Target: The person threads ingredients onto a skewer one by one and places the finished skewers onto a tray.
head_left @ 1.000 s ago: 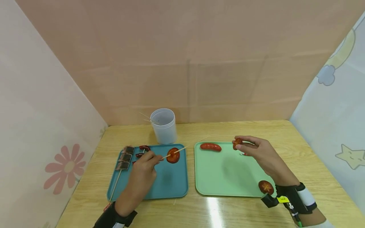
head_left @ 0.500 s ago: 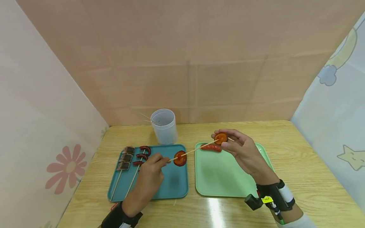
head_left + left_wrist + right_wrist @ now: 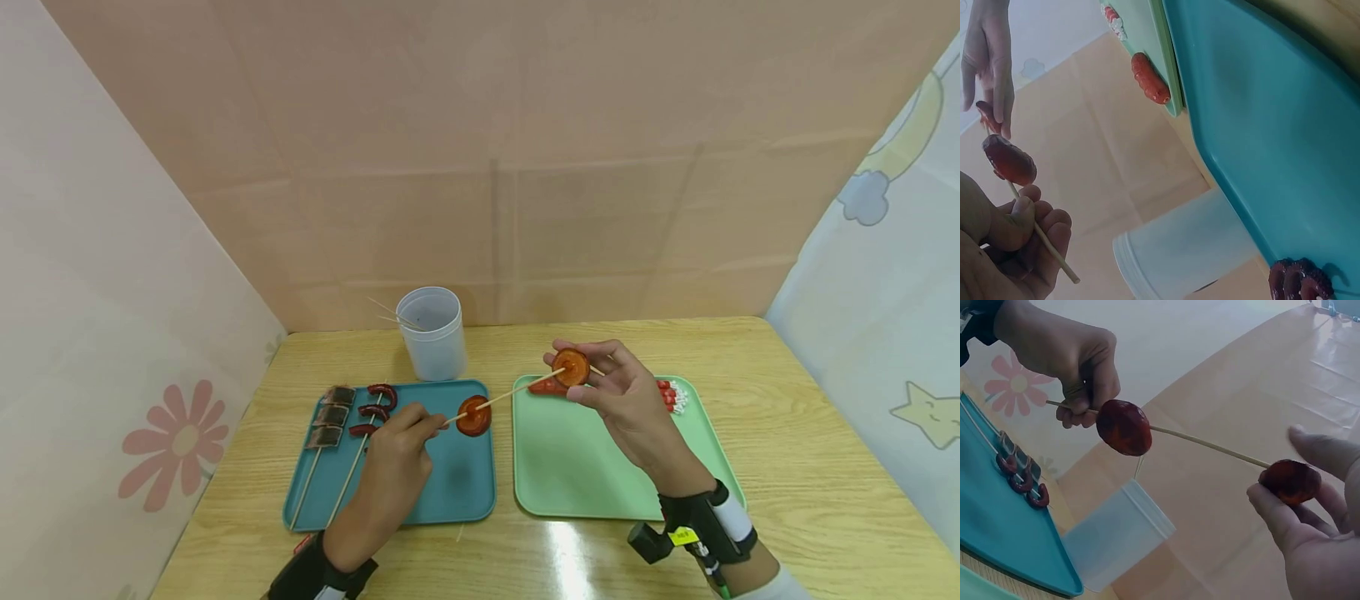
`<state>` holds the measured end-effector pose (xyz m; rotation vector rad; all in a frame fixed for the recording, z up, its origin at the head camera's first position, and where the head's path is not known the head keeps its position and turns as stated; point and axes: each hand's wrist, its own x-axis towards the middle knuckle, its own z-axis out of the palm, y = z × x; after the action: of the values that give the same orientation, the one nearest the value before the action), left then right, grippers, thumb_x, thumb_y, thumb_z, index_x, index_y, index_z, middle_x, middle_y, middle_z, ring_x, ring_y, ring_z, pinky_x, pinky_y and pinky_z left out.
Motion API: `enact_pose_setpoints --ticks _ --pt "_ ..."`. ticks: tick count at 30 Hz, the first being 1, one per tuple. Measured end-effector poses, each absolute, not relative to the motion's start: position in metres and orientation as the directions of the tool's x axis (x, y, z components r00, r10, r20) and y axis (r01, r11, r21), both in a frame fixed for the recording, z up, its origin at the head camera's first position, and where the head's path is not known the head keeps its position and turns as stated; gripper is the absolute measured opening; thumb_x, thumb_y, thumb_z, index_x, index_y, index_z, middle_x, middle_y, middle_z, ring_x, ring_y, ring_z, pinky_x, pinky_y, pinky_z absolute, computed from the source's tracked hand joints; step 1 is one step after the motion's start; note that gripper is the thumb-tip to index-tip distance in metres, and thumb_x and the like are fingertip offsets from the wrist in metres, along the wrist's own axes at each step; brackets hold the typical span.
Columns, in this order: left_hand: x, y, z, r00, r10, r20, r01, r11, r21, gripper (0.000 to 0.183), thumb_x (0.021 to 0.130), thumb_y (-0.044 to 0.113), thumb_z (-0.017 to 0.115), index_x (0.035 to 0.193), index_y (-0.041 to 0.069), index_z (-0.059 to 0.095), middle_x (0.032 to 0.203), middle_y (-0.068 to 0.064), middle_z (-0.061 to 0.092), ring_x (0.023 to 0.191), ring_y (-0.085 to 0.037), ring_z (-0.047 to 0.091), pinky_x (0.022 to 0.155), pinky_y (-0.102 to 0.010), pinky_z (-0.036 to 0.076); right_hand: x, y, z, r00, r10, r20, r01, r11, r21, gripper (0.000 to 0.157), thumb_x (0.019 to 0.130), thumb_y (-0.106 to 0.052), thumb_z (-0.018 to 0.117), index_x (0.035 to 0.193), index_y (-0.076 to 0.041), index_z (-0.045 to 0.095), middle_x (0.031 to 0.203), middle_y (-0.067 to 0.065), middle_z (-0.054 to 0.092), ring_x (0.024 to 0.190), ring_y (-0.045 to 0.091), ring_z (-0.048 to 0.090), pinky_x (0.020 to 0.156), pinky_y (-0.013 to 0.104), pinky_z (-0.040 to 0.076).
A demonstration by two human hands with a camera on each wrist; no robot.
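The round, shiny orange-brown slice (image 3: 573, 364) has moved left, threaded on the thin wooden stick (image 3: 1210, 445), perhaps right through; the right hand (image 3: 628, 408) pinches it, and the left hand (image 3: 396, 458), clamped on the stick, should hold steady.

We count two trays (image 3: 457, 471), one white cup (image 3: 435, 356), two bare sticks (image 3: 388, 309) and three loaded skewers (image 3: 525, 387). On these we see two mushroom caps (image 3: 477, 426), three dark squares (image 3: 328, 414), three red curls (image 3: 367, 411); elsewhere, one sausage (image 3: 1149, 78) and one red-and-white cluster (image 3: 672, 397).

No text is readable: the yellow label (image 3: 683, 536) on the black wrist strap (image 3: 711, 528), between four and five o'clock, bears illegible marks.
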<state>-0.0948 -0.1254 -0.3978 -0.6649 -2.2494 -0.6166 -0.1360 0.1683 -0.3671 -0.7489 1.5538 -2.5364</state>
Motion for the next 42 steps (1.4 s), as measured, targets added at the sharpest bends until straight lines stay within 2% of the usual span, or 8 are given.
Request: enact_pose_setpoints --ticks 8,15,25,28,31,35,38,42 --pt "-0.093 -0.126 -0.396 -0.582 0.29 0.76 0.647 0.731 0.216 0.047 0.059 -0.035 0.058 0.084 0.0 0.077 0.075 -0.004 0.055 0.071 -0.014 0.066 0.053 -0.017 0.053 -0.138 0.169 -0.369 -0.841 -0.371 0.395 -0.187 -0.485 -0.854 0.049 0.091 0.015 0.051 0.139 0.008 0.042 0.135 0.018 0.053 0.125 0.035 0.053 0.101 0.038 0.044" --pt "-0.098 -0.115 -0.388 -0.497 0.339 0.799 0.723 0.671 0.165 0.044 0.061 -0.034 0.058 0.086 -0.003 0.077 0.075 -0.007 0.054 0.07 -0.017 0.061 0.054 -0.021 0.053 -0.132 0.149 -0.375 -0.861 -0.357 0.362 -0.197 -0.421 -0.885 0.045 0.087 0.011 0.06 0.131 0.009 0.053 0.13 0.017 0.059 0.122 0.031 0.056 0.094 0.034 0.05" --pt "-0.099 -0.111 -0.386 -0.519 0.341 0.784 0.716 0.675 0.18 0.043 0.06 -0.033 0.059 0.086 -0.003 0.077 0.077 -0.007 0.055 0.073 -0.018 0.064 0.055 -0.022 0.054 -0.127 0.139 -0.379 -0.866 -0.379 0.325 -0.184 -0.363 -0.914 0.052 0.083 0.01 0.065 0.133 0.006 0.052 0.131 0.015 0.06 0.122 0.03 0.056 0.089 0.032 0.053" --pt "-0.099 -0.114 -0.387 -0.519 0.318 0.794 0.701 0.69 0.182 0.042 0.061 -0.032 0.061 0.085 -0.003 0.077 0.076 -0.006 0.056 0.07 -0.017 0.064 0.052 -0.022 0.053 -0.127 0.148 -0.378 -0.88 -0.384 0.279 -0.225 -0.18 -0.958 0.06 0.082 0.001 0.07 0.139 -0.001 0.05 0.134 0.013 0.058 0.122 0.029 0.056 0.092 0.035 0.052" --pt "-0.098 -0.119 -0.387 -0.521 0.299 0.799 0.679 0.712 0.177 0.04 0.062 -0.031 0.061 0.084 -0.002 0.077 0.077 -0.007 0.056 0.068 -0.016 0.063 0.051 -0.023 0.052 -0.126 0.168 -0.376 -0.919 -0.357 0.169 -0.271 0.259 -0.927 0.061 0.083 -0.025 0.073 0.138 -0.009 0.052 0.134 0.012 0.058 0.118 0.031 0.059 0.093 0.041 0.051" --pt "-0.097 -0.132 -0.387 -0.534 0.283 0.796 0.648 0.742 0.171 0.042 0.063 -0.032 0.057 0.083 -0.001 0.077 0.077 -0.006 0.055 0.07 -0.016 0.062 0.05 -0.024 0.051 -0.116 0.203 -0.378 -0.957 -0.29 0.014 -0.248 0.792 -0.558 0.064 0.076 -0.044 0.076 0.124 -0.005 0.061 0.124 0.015 0.063 0.109 0.035 0.06 0.086 0.049 0.052" --pt "-0.097 -0.141 -0.387 -0.537 0.265 0.801 0.628 0.76 0.169 0.041 0.063 -0.033 0.056 0.082 -0.002 0.077 0.077 -0.006 0.055 0.068 -0.017 0.061 0.05 -0.025 0.051 -0.106 0.226 -0.384 -0.972 -0.222 -0.078 -0.189 0.935 -0.301 0.065 0.072 -0.041 0.078 0.116 0.005 0.063 0.108 0.02 0.065 0.094 0.038 0.062 0.074 0.049 0.053" --pt "-0.099 -0.149 -0.388 -0.538 0.249 0.805 0.619 0.765 0.177 0.043 0.063 -0.034 0.054 0.083 -0.004 0.076 0.076 -0.008 0.054 0.068 -0.019 0.062 0.049 -0.026 0.051 -0.095 0.255 -0.398 -0.969 -0.137 -0.207 -0.108 0.983 -0.148 0.066 0.072 -0.044 0.078 0.108 0.009 0.06 0.088 0.016 0.061 0.072 0.032 0.06 0.056 0.045 0.052"
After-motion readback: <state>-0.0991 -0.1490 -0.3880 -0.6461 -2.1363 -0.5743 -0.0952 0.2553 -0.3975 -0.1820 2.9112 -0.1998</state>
